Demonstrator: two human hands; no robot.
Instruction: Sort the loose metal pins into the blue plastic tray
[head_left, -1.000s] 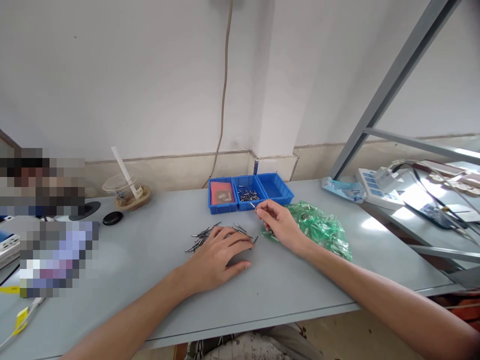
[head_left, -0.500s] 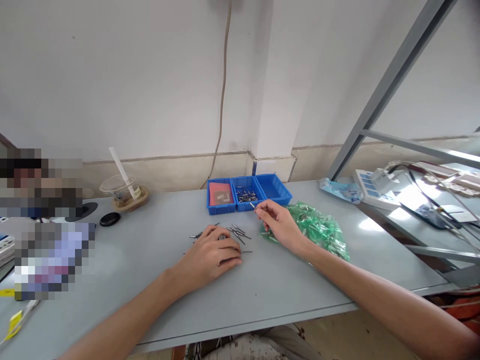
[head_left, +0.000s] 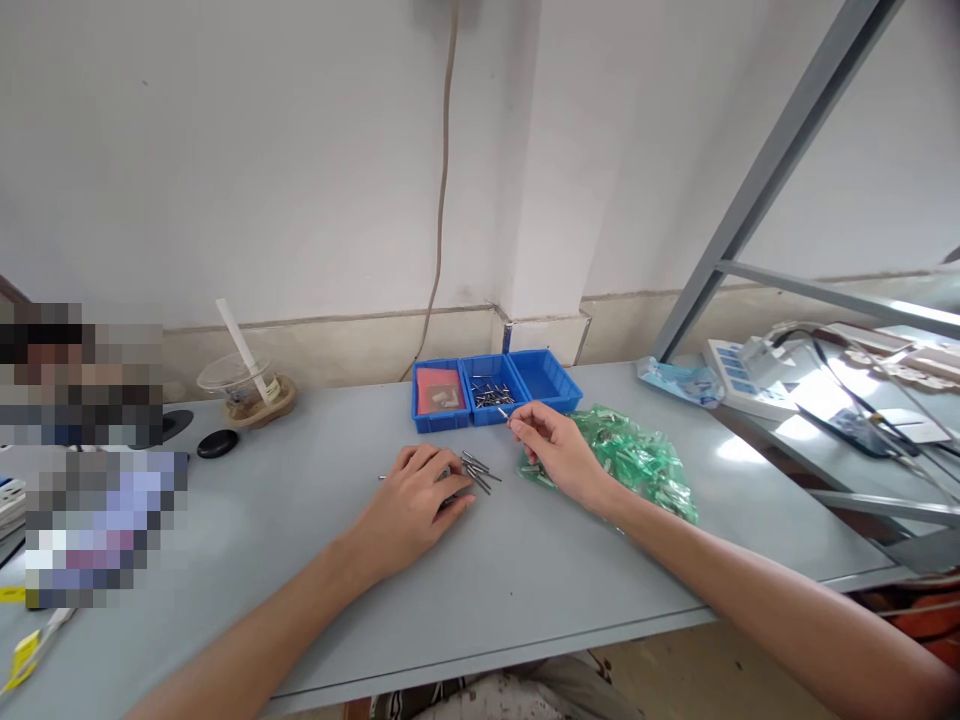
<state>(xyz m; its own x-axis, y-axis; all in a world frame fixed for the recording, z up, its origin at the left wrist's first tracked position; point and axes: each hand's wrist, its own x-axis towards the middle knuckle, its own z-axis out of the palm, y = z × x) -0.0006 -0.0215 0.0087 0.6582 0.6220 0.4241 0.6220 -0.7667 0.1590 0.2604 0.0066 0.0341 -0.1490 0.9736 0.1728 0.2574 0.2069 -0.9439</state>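
My left hand lies on the grey table with its fingers curled over a pile of small metal pins, gathering them together. My right hand hovers just right of the pile and pinches one metal pin between thumb and forefinger, its tip pointing at the blue trays. Behind that hand lies a heap of green plastic pieces. Three joined blue trays stand at the back; the middle one holds more pins.
A clear cup with a straw and a black disc sit at the back left. A blue packet lies at the back right. A side shelf at the right carries a power strip and cables. A grey steel frame rises at the right.
My left hand has swept leftward and curled, bunching the scattered pins into a tighter pile. My right hand has stayed in place with its pin.
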